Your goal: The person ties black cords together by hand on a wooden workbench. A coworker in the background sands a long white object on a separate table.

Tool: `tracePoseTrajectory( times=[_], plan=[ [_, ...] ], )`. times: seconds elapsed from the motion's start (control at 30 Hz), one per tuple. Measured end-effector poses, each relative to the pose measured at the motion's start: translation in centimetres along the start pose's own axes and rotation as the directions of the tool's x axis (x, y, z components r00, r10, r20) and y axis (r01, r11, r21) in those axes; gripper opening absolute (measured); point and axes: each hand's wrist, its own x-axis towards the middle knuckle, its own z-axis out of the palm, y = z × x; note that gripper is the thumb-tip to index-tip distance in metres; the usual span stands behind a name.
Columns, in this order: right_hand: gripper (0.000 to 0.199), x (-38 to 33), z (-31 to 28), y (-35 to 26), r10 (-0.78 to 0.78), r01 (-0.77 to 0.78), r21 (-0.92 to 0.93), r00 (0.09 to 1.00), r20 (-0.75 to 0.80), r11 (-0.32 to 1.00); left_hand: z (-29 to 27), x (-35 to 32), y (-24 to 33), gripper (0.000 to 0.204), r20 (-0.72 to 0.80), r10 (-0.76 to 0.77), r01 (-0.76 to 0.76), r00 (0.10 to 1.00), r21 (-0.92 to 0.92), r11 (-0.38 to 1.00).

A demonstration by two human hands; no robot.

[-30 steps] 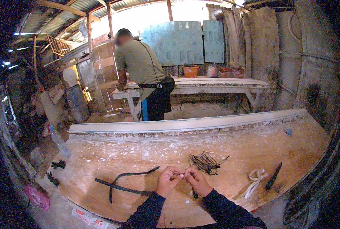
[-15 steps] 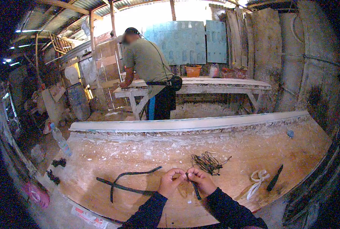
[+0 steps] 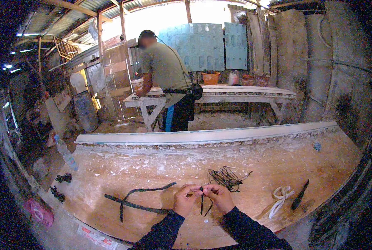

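A thin black strip is pinched between my two hands over the near middle of the wooden table. My left hand and my right hand meet at a small dark bunch at its top, fingertips closed on it. Below, two narrow lengths hang apart. Two longer black strips lie crossed on the board to the left, one running to my left wrist. Just beyond my right hand rests a loose tangle of thin black cords.
On the right lie a looped white strip and a pointed black tool. Small black bundles and a clear bottle sit left. A long white moulding lines the far edge. A co-worker stands at another bench.
The strip under my fingers has gone from one thick hanging piece to two spread thin lengths. My hands stay nearly in place. The co-worker has straightened somewhat, with a pale container now showing at their hand.
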Motion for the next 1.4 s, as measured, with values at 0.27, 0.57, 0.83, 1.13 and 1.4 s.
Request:
tracePoseTrajectory(
  times=[0.27, 0.57, 0.83, 1.13, 1.4],
  plan=[
    [0.013, 0.5, -0.9, 0.6, -0.048, 0.056, -0.145, 0.997, 0.058, 0.988, -0.3, 0.0, 1.1, 0.013, -0.008, 0.042, -0.040, 0.999, 0.127, 0.991],
    [0.011, -0.1, -0.4, -0.4, -0.029, 0.037, -0.074, 0.995, 0.100, 0.997, -0.6, 0.2, 1.7, 0.014, 0.048, 0.031, -0.037, 0.998, 0.129, 0.991],
    [0.009, 0.2, -0.4, -0.4, -0.068, 0.077, -0.110, 0.994, 0.085, 0.991, -0.7, 0.1, 1.2, 0.015, 0.120, 0.000, -0.002, 0.993, 0.015, 1.000],
    [0.011, -0.1, -0.3, -0.6, -0.066, 0.088, -0.167, 0.989, 0.132, 0.982, -0.5, 0.2, -0.2, 0.020, 0.168, -0.054, 0.070, 0.984, -0.087, 0.994],
    [0.009, 0.4, -0.7, -0.4, -0.042, 0.069, -0.220, 0.991, 0.125, 0.973, -0.8, 0.5, 1.2, 0.023, 0.248, -0.160, 0.189, 0.955, -0.095, 0.977]
  ],
)
